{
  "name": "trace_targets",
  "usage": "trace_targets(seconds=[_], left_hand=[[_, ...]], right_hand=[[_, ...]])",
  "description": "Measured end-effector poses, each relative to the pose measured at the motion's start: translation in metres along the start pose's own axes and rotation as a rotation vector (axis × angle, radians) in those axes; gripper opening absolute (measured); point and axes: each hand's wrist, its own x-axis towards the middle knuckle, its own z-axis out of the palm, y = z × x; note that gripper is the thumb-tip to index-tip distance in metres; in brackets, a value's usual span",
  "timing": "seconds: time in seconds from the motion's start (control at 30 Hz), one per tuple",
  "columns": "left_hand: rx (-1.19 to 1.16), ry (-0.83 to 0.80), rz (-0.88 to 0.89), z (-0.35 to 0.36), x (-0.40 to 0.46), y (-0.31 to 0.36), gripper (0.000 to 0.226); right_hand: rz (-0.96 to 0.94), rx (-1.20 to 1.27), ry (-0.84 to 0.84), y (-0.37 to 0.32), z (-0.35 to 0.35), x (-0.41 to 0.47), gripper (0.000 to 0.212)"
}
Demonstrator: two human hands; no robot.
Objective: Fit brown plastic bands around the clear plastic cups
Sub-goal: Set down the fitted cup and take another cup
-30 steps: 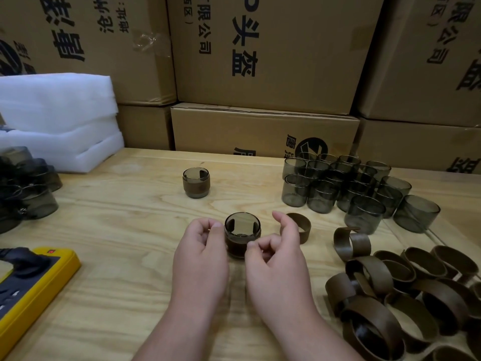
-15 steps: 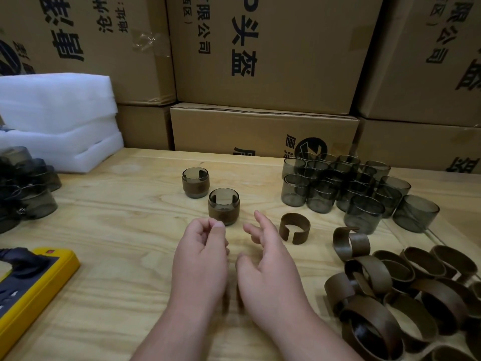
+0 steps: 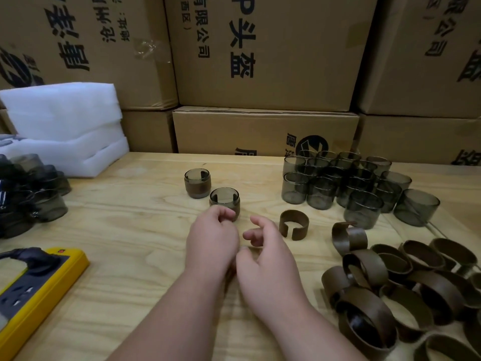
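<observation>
Stacked cardboard boxes point(image 3: 263, 50) are seen along the 12 o'clock edge, behind a pale wooden table point(image 3: 125, 230). White foam sheets point(image 3: 62, 126) are piled at 10 o'clock. A loose heap of brown bands point(image 3: 406, 290) is spread at 4 o'clock, and a cluster of bare clear cups point(image 3: 346, 181) is stood at 2 o'clock. A yellow power strip point(image 3: 33, 290) is laid at 8 o'clock.

At centre, the left hand point(image 3: 212, 243) is held with fingers loosely curled, nothing gripped; its knuckles now overlap the near side of the newly banded cup point(image 3: 225, 200), though contact cannot be told. The right hand point(image 3: 268, 259) is relaxed, fingers half-spread, nothing held.

That banded cup was between both hands a second ago; it has since been set at 12 o'clock of the hands, just beside the first banded cup point(image 3: 197, 182). A single open band point(image 3: 294, 224) at 1 o'clock of the right hand is unmoved, as are the other piles.
</observation>
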Motion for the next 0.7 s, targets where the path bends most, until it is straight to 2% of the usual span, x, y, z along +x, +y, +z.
trace_targets(seconds=[0.13,0.27,0.4,0.53,0.63,0.7], left_hand=[[0.114,-0.095,-0.026,0.006,0.019,0.008,0.025],[0.226,-0.194,0.046,0.019,0.040,0.013,0.032],[0.274,-0.201,0.206,0.035,0.060,0.013,0.037],[0.322,-0.181,0.478,0.055,0.073,0.018,0.051],[0.402,-0.292,0.631,0.069,0.080,0.023,0.062],[0.467,-0.403,0.662,0.074,0.085,0.025,0.065]], right_hand=[[-0.017,0.003,-0.004,0.002,0.000,0.002,0.057],[-0.035,-0.005,-0.004,0.003,0.001,0.005,0.053],[-0.080,-0.019,0.006,0.004,0.001,0.006,0.050],[-0.119,-0.013,0.038,0.003,0.001,0.006,0.047],[-0.134,-0.033,0.044,0.004,0.003,0.007,0.047],[-0.137,-0.037,0.049,0.004,0.003,0.007,0.047]])
